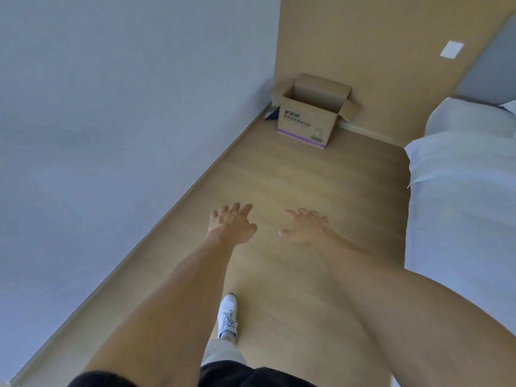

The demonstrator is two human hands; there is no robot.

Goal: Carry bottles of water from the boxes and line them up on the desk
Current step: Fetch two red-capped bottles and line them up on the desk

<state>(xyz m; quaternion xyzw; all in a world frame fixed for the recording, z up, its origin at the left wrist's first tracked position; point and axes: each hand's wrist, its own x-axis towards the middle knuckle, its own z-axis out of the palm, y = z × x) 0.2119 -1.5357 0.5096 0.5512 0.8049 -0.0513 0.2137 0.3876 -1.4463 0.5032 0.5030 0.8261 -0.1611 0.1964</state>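
Left hand [233, 223] and right hand [305, 226] spread, empty — cardboard box [310, 118], flaps up, purple-striped, print unreadable — on pale wood floor [307, 177].

A pale grey wall [111, 121] meets a light wood floor [307, 177], with a white-sheeted bed [460, 205] at right.

One open cardboard box [312, 113], two empty hands [233, 223] [305, 226], one white shoe [227, 314], one bed [460, 191].
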